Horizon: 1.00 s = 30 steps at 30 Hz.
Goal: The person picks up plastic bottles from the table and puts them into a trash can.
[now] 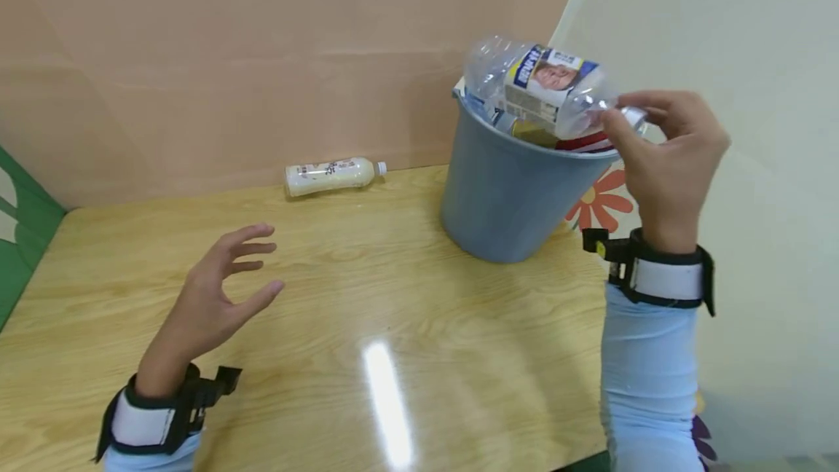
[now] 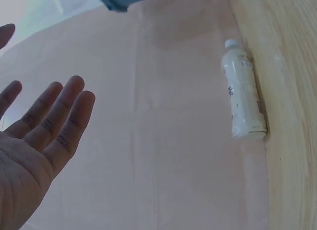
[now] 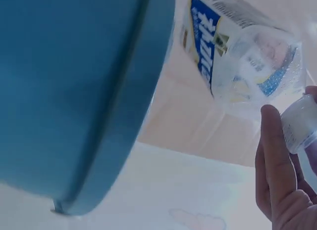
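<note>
My right hand [image 1: 678, 155] pinches a clear plastic bottle [image 1: 547, 82] near its cap end. The bottle lies on its side over the mouth of a grey-blue bucket [image 1: 507, 195], its printed label facing up. In the right wrist view, the fingers hold its whitish cap [image 3: 299, 123] beside the bucket's rim. Other waste, including something red and gold, shows inside the bucket below the bottle. My left hand [image 1: 216, 297] hovers above the table with fingers spread, touching nothing. A milky drink bottle [image 1: 334, 175] with a white cap lies farther off, by the back wall.
The wood-grain table [image 1: 314, 297] runs up to a brown paper-covered wall [image 1: 262, 71] at the back. A pale wall [image 1: 773, 253] with flower pictures stands at the right, close to the bucket. A green panel [image 1: 26, 246] borders the left side.
</note>
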### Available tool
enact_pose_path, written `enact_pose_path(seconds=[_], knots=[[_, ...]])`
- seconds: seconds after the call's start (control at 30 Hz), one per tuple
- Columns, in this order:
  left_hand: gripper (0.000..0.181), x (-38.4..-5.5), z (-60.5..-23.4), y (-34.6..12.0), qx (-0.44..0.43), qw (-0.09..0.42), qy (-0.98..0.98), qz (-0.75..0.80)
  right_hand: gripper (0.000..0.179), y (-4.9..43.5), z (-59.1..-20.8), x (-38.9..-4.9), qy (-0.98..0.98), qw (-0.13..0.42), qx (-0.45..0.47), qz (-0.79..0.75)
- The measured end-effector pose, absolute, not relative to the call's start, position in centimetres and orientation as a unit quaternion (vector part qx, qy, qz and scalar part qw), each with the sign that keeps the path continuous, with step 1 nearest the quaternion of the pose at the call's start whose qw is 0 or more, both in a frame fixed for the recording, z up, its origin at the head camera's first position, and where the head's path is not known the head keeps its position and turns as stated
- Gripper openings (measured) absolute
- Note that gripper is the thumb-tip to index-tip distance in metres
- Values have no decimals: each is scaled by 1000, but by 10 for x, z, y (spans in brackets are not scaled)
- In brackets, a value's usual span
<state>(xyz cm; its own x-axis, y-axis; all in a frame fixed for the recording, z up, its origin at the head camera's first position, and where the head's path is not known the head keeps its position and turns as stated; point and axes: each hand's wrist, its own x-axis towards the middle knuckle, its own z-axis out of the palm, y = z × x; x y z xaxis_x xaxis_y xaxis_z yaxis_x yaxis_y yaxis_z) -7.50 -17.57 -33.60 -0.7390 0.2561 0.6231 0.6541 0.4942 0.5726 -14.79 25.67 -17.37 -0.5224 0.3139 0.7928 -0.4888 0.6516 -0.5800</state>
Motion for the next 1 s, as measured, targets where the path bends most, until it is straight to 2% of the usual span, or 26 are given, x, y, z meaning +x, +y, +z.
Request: enact_pose_path(seconds=[0.1,0.23,0.33,0.43,0.57,0.7,0.87,1.0], knots=[[79,-75,-335,-175,-270,237,-829,-429,20,267,-166,-155,-786,493,16,373],[78,-75,-335,-174,-267,233,-829,-432,31,273,-164,-161,-819,443,-24,363],[76,-75,-336,-173,-267,230,-830,-433,38,272,-165,-161,-836,408,-35,366],[76,-72,-337,-174,-261,236,-831,-432,33,266,-167,-164,-832,412,-13,371],[77,-63,-335,-181,-234,259,-835,-425,23,244,-173,-175,-809,435,70,390],[77,-51,-330,-191,-199,279,-844,-412,16,213,-184,-183,-775,428,230,405],[78,-30,-325,-200,-147,303,-848,-409,14,166,-206,-193,-768,351,402,354],[77,-12,-323,-202,-99,326,-843,-416,13,139,-233,-214,-783,278,452,325]])
